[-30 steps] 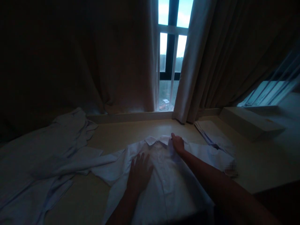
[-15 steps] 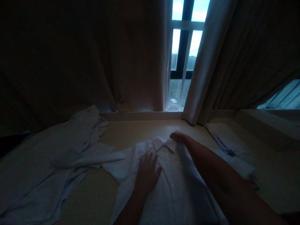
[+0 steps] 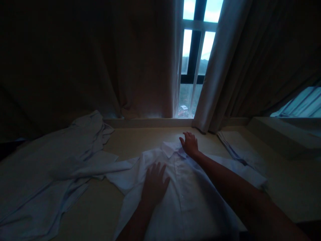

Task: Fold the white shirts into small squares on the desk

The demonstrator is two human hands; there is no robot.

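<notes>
Head view: the right hand (image 3: 189,144) has opened beside the collar (image 3: 168,149) it pinched before, so the collar seems free; the left hand (image 3: 154,184) stays flat on the shirt (image 3: 191,201), on the counter (image 3: 140,138).

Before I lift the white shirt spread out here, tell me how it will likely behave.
The white shirt will probably droop, since soft creases run through its cloth beside the left hand. Its collar may stay stiffer, as its folded point looks fairly crisp.
</notes>
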